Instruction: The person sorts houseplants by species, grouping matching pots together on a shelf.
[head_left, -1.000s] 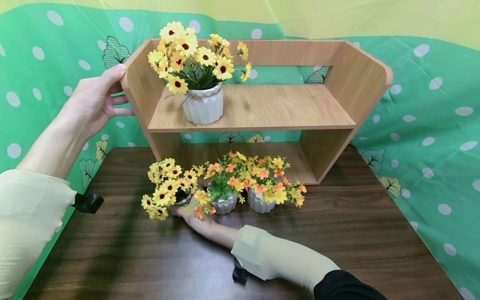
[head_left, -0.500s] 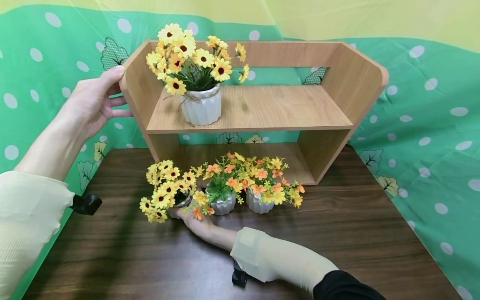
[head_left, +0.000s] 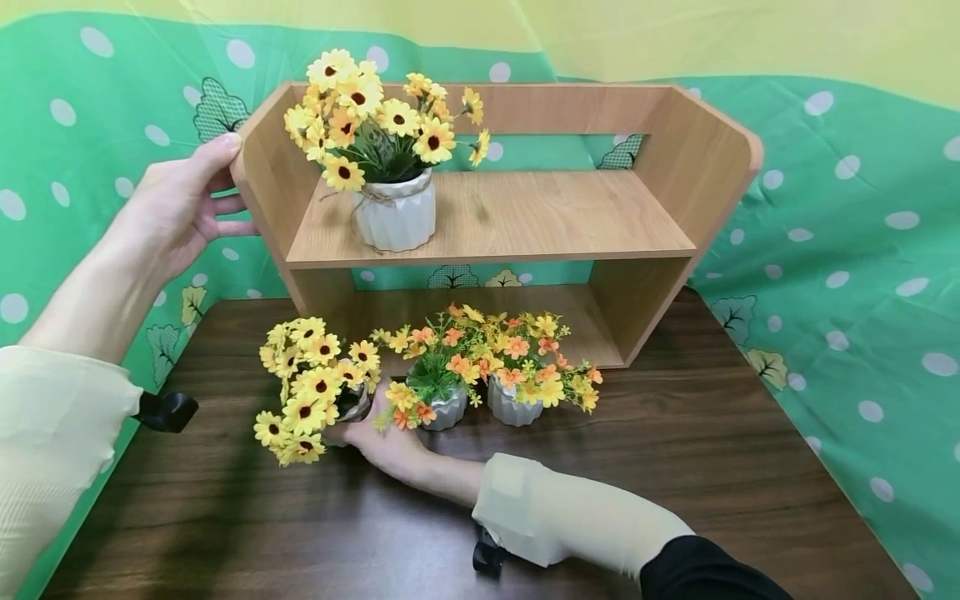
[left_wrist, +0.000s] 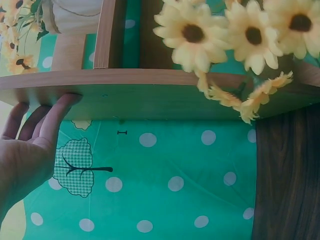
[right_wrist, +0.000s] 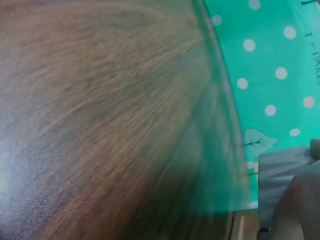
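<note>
My left hand (head_left: pixel 176 200) touches the outside of the left side panel of a two-tier wooden shelf (head_left: pixel 555 217). In the left wrist view its extended fingers (left_wrist: pixel 55 120) meet that panel. My right hand (head_left: pixel 386 437) grips the small whitish pot (right_wrist: pixel 275 175) of a yellow daisy plant (head_left: pixel 307 396) in front of the shelf's left end. The blooms lean leftward, and most of the pot is hidden in the head view. Right of this hand stand two grey-white pots (head_left: pixel 446 410) (head_left: pixel 513 406) with orange and yellow flowers.
A larger white pot (head_left: pixel 397 212) of yellow daisies stands at the left of the upper shelf board. All this is on a dark wooden table (head_left: pixel 675 475). Behind hangs a green cloth (head_left: pixel 847 250) with white dots.
My right hand has shifted the small daisy pot slightly left and toward me, and its blooms tilt more to the left. My left hand stays at the shelf's side; the head view has drifted a little.
</note>
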